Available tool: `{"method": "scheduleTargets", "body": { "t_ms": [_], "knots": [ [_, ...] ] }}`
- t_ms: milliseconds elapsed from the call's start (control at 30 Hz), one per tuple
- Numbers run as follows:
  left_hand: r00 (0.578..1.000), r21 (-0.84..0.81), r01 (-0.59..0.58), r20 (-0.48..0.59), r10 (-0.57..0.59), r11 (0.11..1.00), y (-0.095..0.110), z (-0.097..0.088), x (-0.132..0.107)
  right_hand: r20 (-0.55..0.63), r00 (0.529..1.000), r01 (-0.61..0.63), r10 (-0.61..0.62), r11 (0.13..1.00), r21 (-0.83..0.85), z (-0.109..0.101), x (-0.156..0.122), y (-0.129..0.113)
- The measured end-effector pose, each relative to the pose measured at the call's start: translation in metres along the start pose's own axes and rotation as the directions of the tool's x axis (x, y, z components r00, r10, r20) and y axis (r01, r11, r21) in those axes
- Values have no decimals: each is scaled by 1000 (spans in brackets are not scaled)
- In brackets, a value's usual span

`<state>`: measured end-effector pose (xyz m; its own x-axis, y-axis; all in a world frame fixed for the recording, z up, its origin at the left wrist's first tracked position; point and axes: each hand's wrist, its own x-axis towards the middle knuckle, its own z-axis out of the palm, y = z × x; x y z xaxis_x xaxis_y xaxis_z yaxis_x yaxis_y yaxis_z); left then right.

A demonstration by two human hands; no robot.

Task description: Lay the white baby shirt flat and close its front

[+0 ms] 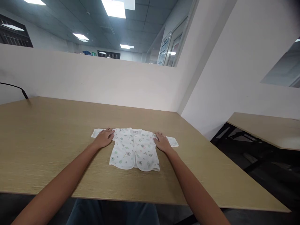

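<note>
White cloth shirt with small green and dark prints [123, 153]: I see it lying flat near the middle of the table, its neck toward the wall and its hem toward the person.
Sleeves: both are stretched out sideways, one to each side, and their pale ends show beyond the hands.
Front opening: it runs down the middle, and at the hem the two rounded edges stand slightly apart.
Neck label [135, 132]: a small dark-marked patch, inside the collar.
Bare left hand [105, 138]: open, palm down, resting on the left sleeve close to the shoulder; I observe that it grips nothing.
Bare right hand [162, 143]: also open and palm down, with fingers extended over the right sleeve near the shoulder.
Light wood-coloured table [58, 131]: it carries the shirt, and both forearms reach over its near edge.
Blue trousers [112, 215]: from my distant post I can see them partly, below this edge.
Plain white wall [93, 84]: it stands behind the table.
Thin black cable [14, 85]: at the far left, before the wall.
Second wood-coloured table with black legs [262, 125]: at the right, well apart.
</note>
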<state>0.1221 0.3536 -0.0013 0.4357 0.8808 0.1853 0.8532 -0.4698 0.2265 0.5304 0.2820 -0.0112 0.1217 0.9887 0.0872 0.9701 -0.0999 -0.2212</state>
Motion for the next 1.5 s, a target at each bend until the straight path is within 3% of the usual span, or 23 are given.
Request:
{"method": "scheduleTargets", "body": {
  "t_ms": [500,1500],
  "knots": [
    [999,16,14,50,-14,1000,3,-1,-1,66,998,-8,8,1000,9,-6,-4,-3],
    [996,2,31,78,-31,1000,6,-5,-3,74,997,1,-1,1000,-1,-3,-2,1]
  ]
}}
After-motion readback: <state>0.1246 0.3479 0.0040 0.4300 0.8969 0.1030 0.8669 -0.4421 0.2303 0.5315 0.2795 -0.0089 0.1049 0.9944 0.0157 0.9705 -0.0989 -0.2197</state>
